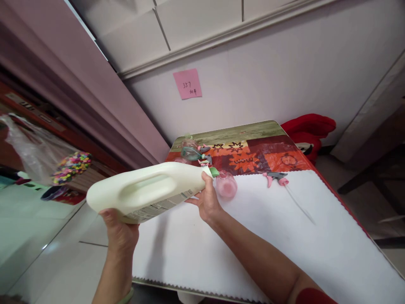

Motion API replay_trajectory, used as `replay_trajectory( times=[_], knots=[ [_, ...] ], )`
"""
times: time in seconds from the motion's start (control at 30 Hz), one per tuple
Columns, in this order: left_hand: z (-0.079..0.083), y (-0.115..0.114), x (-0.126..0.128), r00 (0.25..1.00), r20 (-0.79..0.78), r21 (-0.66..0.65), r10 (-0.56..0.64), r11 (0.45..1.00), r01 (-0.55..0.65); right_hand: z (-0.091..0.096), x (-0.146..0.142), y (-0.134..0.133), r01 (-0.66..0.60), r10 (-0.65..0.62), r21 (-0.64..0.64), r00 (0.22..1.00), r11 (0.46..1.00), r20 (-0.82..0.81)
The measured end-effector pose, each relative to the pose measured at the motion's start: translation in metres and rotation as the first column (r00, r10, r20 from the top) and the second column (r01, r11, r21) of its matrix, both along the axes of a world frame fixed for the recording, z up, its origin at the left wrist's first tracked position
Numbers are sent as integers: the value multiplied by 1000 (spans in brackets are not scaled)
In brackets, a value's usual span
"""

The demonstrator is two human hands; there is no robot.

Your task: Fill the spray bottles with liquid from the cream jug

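A large cream plastic jug (145, 191) with a moulded handle lies almost on its side in the air, its green spout (214, 172) tipped toward a small pink bottle (226, 185) on the white cloth (284, 240). My left hand (120, 232) grips the jug's base from below. Near the neck, my right hand (207, 198) closes round the jug's shoulder and steadies it. The spout sits right at the pink bottle's mouth; no liquid can be made out.
A pink trigger sprayer head (276, 178) with a long tube lies on the cloth. A clear green spray bottle (191, 152) stands at the table's far edge. A red object (308, 126) sits behind the table. A pink note (187, 83) is stuck on the wall. A bag of coloured beads (71, 166) hangs at left.
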State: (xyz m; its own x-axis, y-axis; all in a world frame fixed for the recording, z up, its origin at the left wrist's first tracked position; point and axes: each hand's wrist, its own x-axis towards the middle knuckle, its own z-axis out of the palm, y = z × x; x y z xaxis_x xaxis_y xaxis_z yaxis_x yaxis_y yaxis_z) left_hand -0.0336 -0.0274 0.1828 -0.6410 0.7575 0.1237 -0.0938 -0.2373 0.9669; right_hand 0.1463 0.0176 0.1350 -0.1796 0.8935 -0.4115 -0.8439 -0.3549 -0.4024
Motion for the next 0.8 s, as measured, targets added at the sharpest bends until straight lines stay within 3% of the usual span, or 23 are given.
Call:
replay_trajectory(
  times=[0.17,0.33,0.8],
  knots=[
    [-1,1,-2,997,-50,47,-59,997,61,0,0,0,-8,8,3,1000,1000,2],
    [1,0,2,998,-64,78,-1,997,6,1,1,-1,-6,6,11,1000,1000,2],
    [4,1,5,999,-41,85,12,996,-8,1,0,0,-2,2,-1,1000,1000,-8]
  ],
)
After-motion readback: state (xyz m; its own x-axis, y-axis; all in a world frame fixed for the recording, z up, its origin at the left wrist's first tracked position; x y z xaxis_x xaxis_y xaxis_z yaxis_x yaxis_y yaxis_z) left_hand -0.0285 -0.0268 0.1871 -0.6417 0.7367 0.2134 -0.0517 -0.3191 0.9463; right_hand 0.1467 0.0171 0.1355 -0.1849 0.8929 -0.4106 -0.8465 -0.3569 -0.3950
